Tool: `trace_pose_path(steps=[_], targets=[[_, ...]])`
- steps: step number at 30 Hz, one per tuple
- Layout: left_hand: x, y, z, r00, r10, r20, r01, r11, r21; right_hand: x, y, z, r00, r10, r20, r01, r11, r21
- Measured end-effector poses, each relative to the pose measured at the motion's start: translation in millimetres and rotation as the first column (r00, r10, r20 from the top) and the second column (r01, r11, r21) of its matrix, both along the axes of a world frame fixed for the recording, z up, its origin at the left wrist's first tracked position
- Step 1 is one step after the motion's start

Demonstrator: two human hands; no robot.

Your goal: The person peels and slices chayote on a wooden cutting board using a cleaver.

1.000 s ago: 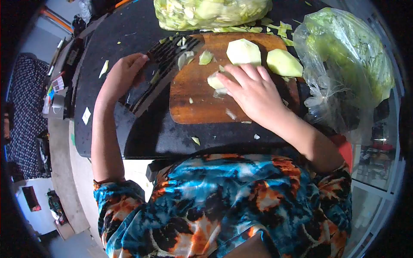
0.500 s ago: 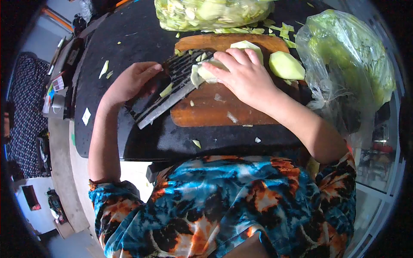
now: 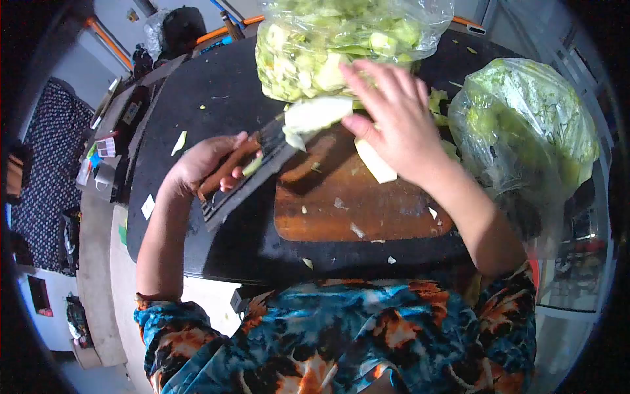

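My left hand [image 3: 213, 161] is closed round the brown handle of a wide, dark, striped knife [image 3: 262, 164], raised above the left side of the wooden cutting board [image 3: 361, 210]. Pale cut vegetable pieces [image 3: 318, 115] rest on the blade near its far end. My right hand [image 3: 397, 118] is spread just right of these pieces, with its thumb beside them and its fingers apart. Under that hand, a larger pale green piece [image 3: 375, 161] lies on the board. A clear bag of cut vegetable [image 3: 308, 62] stands beyond the blade.
A second clear bag with green contents [image 3: 525, 125] sits on the right of the black table [image 3: 190, 125]. Small scraps lie about the board and table, including a pale sliver [image 3: 179, 143] at the left. Green scraps [image 3: 438, 105] lie behind the board.
My left hand has lifted the knife with the pieces on it toward the far bag. My right hand has moved from the board toward the bag. The view has tilted up.
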State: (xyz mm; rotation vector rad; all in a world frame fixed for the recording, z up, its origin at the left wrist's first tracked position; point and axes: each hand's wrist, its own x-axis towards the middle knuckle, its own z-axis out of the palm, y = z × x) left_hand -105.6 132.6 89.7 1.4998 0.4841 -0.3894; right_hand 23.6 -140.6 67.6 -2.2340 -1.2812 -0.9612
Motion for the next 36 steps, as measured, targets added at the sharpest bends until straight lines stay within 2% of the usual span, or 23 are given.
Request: trace_pose_path(steps=[3,5,7,9,10,11,13,14,16,17,19,21,23,26,27,29,30,32,33,34,35,36], targets=[[16.2,8.6,24.5,0.997,0.043,0.068,-0.048,0.996,0.068,25.9,-13.0,19.2,1.000,-0.010,-0.011,0.010,0.996,0.088],[32.6,2.7,49.5,0.983,0.077,0.164,-0.099,0.987,0.128,44.7,-20.1,36.1,0.994,-0.076,0.084,0.064,0.988,0.139],[54.1,10.9,69.1,0.963,0.041,0.266,-0.070,0.992,0.101,70.9,-25.8,66.6,0.980,-0.074,0.182,0.037,0.980,0.196],[76.2,10.4,85.6,0.937,0.126,0.325,-0.130,0.991,-0.011,91.5,-15.9,84.9,0.939,-0.206,0.276,0.194,0.979,0.068],[85.7,7.3,96.5,0.918,0.101,0.383,-0.122,0.992,0.030,102.3,-12.7,94.7,0.906,-0.268,0.328,0.280,0.960,0.011],[96.7,10.7,106.2,0.925,0.055,0.376,-0.064,0.998,0.011,121.1,-7.3,94.5,0.915,-0.239,0.325,0.259,0.966,-0.018],[113.8,16.1,129.8,0.909,-0.129,0.396,0.003,0.953,0.304,157.9,8.0,74.6,0.931,-0.181,0.317,0.215,0.974,-0.076],[125.6,12.2,137.9,0.930,-0.061,0.362,-0.009,0.982,0.188,161.9,10.9,71.2,0.927,-0.240,0.286,0.283,0.951,-0.120],[141.4,1.1,147.1,0.927,0.004,0.376,-0.126,0.945,0.301,159.9,18.4,70.5,0.907,-0.356,0.224,0.402,0.890,-0.215],[147.9,0.2,152.8,0.922,0.036,0.385,-0.185,0.916,0.356,157.4,20.2,77.1,0.913,-0.364,0.181,0.406,0.839,-0.362],[161.5,8.8,163.5,0.937,-0.082,0.339,-0.095,0.875,0.474,136.4,19.5,95.6,0.912,-0.400,0.089,0.362,0.682,-0.635],[174.8,19.9,171.9,0.942,-0.193,0.274,-0.001,0.817,0.576,125.6,16.4,101.8,0.930,-0.361,0.062,0.338,0.781,-0.524],[185.3,30.7,178.1,0.955,-0.204,0.214,0.017,0.760,0.650,107.5,16.3,120.8,0.927,-0.366,0.088,0.370,0.846,-0.384],[192.1,14.8,192.9,0.948,-0.306,0.087,0.135,0.635,0.761,81.3,21.9,147.9,0.932,-0.301,-0.203,0.279,0.951,-0.132],[191.0,4.7,199.8,0.940,-0.338,0.033,0.181,0.580,0.794,80.9,30.1,139.9,0.956,-0.260,-0.137,0.246,0.963,-0.110],[238.3,21.7,202.5,0.966,-0.252,-0.052,0.184,0.539,0.822,83.3,49.3,118.8,0.985,-0.175,0.006,0.174,0.982,-0.076],[221.7,-8.1,203.7,0.969,-0.243,0.047,0.069,0.446,0.892,81.0,57.4,122.9,0.935,-0.351,0.053,0.338,0.836,-0.432],[204.8,-46.4,213.8,0.979,-0.192,0.072,0.000,0.353,0.936,141.7,86.7,66.2,0.867,-0.319,0.384,0.313,0.946,0.080],[201.4,-53.4,216.3,0.982,-0.167,0.083,-0.030,0.300,0.953,136.5,82.2,77.7,0.907,-0.351,0.232,0.382,0.918,-0.105],[218.3,-29.4,217.8,0.953,-0.285,0.106,-0.003,0.341,0.940,125.9,73.9,101.3,0.912,-0.402,0.081,0.408,0.864,-0.296],[215.1,-27.9,221.3,0.957,-0.269,0.104,-0.019,0.300,0.954,120.2,68.1,112.6,0.881,-0.470,-0.060,0.386,0.786,-0.483],[211.0,-30.6,228.3,0.962,-0.256,0.099,-0.031,0.259,0.965,131.1,62.7,105.4,0.838,-0.544,0.046,0.462,0.663,-0.589]])
